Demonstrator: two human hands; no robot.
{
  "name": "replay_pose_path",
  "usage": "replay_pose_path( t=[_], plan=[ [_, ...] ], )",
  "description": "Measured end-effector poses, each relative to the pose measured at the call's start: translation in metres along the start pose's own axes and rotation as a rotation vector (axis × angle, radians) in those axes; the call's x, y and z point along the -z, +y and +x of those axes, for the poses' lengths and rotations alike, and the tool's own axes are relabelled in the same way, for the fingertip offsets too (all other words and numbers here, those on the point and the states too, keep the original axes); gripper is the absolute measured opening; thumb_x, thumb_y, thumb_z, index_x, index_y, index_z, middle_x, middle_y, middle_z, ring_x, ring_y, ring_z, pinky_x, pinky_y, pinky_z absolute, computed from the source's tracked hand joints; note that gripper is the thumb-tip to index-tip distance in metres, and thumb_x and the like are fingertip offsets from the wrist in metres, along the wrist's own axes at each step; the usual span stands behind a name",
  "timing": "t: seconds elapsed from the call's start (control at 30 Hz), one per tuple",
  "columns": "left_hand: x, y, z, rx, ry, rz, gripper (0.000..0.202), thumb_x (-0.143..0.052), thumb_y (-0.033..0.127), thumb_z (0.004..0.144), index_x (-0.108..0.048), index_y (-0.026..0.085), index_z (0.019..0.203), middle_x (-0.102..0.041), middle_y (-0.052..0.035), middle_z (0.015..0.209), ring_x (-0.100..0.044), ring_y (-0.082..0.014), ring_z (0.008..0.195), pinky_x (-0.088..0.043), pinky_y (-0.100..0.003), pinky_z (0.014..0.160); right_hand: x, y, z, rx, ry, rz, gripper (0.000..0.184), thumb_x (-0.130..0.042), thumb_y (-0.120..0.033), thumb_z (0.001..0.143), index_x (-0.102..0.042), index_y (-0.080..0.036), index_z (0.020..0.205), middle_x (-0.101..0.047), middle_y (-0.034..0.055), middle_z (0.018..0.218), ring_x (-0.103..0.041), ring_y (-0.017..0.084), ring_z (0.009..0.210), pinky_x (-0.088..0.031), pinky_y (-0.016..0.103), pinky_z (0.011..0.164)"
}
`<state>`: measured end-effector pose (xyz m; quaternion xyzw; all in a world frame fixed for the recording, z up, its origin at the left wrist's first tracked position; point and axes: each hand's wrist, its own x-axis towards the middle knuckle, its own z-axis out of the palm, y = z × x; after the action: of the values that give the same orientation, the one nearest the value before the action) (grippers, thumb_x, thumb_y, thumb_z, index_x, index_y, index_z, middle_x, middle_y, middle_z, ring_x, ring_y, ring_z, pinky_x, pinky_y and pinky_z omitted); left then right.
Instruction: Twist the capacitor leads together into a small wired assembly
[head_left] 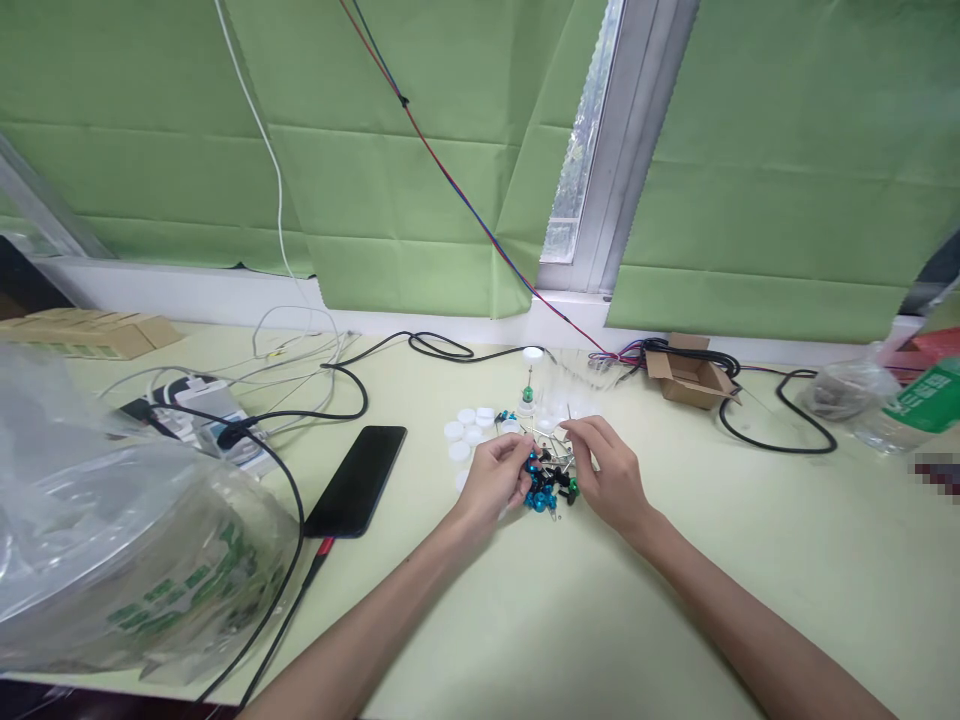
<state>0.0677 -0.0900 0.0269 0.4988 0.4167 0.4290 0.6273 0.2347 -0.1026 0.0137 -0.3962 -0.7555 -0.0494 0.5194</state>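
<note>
My left hand [495, 476] is closed in a pinch on a small shiny blue piece [532, 462]. Opposite it, my right hand [609, 474] pinches what looks like a thin metal pin [568, 411], its lower end hidden by the fingers. Between and below both hands lies a pile of small blue, black and green pieces [541, 498] with thin metal stems. Several round white caps [459, 452] are spread left of the pile. Behind it stands a small clear tube [528, 385] with a white top and a green piece inside.
A black phone [358, 482] with a cable lies to the left, near a large clear plastic bag [142, 560]. Power strip [214, 415] and cables run along the back. An open cardboard box [686, 376] and a plastic bottle [911, 408] stand to the right.
</note>
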Motion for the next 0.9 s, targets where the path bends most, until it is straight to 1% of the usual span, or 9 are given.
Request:
replay_pose_path(
  t=[0.17,0.27,0.4,0.5,0.57,0.67,0.77,0.83,0.9],
  plan=[
    [0.001,-0.001,0.001,-0.019,-0.004,-0.007,0.033,-0.060,0.047,0.082,-0.059,0.015,0.078,-0.059,0.0003,0.068,-0.033,-0.0005,0.029,-0.014,-0.019,0.033,-0.001,-0.005,0.000,0.031,-0.008,0.063,0.033,-0.040,-0.004,0.095,-0.056,-0.020,0.119,-0.061,0.0116,0.100,-0.060,0.022,0.093,-0.051,0.037,0.078],
    [0.000,0.000,0.000,-0.012,-0.005,0.002,0.033,-0.059,0.047,0.083,-0.058,0.015,0.078,-0.059,0.0001,0.066,-0.032,-0.0006,0.028,-0.014,-0.019,0.033,-0.003,-0.004,-0.001,0.068,-0.009,0.081,0.035,-0.043,-0.004,0.094,-0.055,-0.020,0.122,-0.063,0.0114,0.101,-0.060,0.022,0.094,-0.052,0.038,0.080],
    [0.001,0.000,0.000,-0.002,-0.003,0.011,0.032,-0.058,0.047,0.083,-0.059,0.015,0.079,-0.059,0.0003,0.063,-0.031,-0.0012,0.028,-0.014,-0.020,0.034,-0.006,-0.002,-0.004,0.100,0.002,0.084,0.030,-0.048,-0.005,0.093,-0.057,-0.021,0.117,-0.066,0.0086,0.095,-0.062,0.020,0.086,-0.053,0.035,0.074],
    [0.001,0.000,0.000,0.004,-0.013,0.016,0.032,-0.059,0.047,0.083,-0.059,0.016,0.079,-0.057,0.0017,0.060,-0.031,-0.0018,0.028,-0.015,-0.020,0.035,-0.006,-0.004,-0.005,0.090,0.021,0.095,0.024,-0.048,-0.007,0.093,-0.061,-0.021,0.109,-0.067,0.0066,0.089,-0.062,0.018,0.079,-0.052,0.032,0.070],
    [0.001,0.000,0.000,0.003,-0.015,0.019,0.032,-0.059,0.047,0.083,-0.059,0.016,0.078,-0.057,0.0020,0.061,-0.031,-0.0016,0.029,-0.015,-0.020,0.035,-0.006,-0.009,-0.004,0.024,0.032,0.137,0.019,-0.049,-0.011,0.093,-0.063,-0.020,0.102,-0.067,0.0053,0.084,-0.062,0.017,0.073,-0.051,0.031,0.067],
    [0.000,-0.001,-0.001,-0.001,-0.034,0.018,0.033,-0.059,0.048,0.082,-0.058,0.016,0.076,-0.056,0.0032,0.059,-0.030,-0.0017,0.028,-0.013,-0.021,0.034,-0.005,-0.018,-0.003,-0.223,0.008,0.289,0.014,-0.049,-0.021,0.095,-0.063,-0.020,0.093,-0.064,0.0029,0.075,-0.060,0.016,0.065,-0.051,0.029,0.062],
    [0.000,-0.002,-0.001,0.006,-0.050,0.023,0.034,-0.060,0.049,0.082,-0.057,0.017,0.074,-0.047,0.0061,0.048,-0.027,-0.0032,0.028,-0.011,-0.022,0.034,-0.005,-0.024,-0.001,-0.455,-0.006,0.504,0.018,-0.049,-0.033,0.096,-0.061,-0.020,0.091,-0.059,0.0005,0.067,-0.056,0.014,0.058,-0.048,0.027,0.054],
    [-0.001,-0.002,-0.001,0.019,-0.056,0.025,0.033,-0.060,0.049,0.082,-0.058,0.017,0.075,-0.043,0.0070,0.043,-0.027,-0.0042,0.028,-0.012,-0.022,0.034,-0.006,-0.025,0.000,-0.534,-0.001,0.609,0.021,-0.049,-0.037,0.096,-0.059,-0.020,0.090,-0.057,-0.0005,0.064,-0.054,0.014,0.055,-0.046,0.026,0.051],
    [-0.001,-0.001,-0.002,0.034,-0.058,0.026,0.032,-0.060,0.049,0.082,-0.059,0.017,0.076,-0.044,0.0064,0.042,-0.028,-0.0045,0.028,-0.012,-0.022,0.035,-0.007,-0.025,0.001,-0.563,-0.001,0.668,0.022,-0.050,-0.039,0.095,-0.059,-0.020,0.089,-0.057,-0.0010,0.063,-0.052,0.013,0.054,-0.045,0.025,0.050]
  ],
)
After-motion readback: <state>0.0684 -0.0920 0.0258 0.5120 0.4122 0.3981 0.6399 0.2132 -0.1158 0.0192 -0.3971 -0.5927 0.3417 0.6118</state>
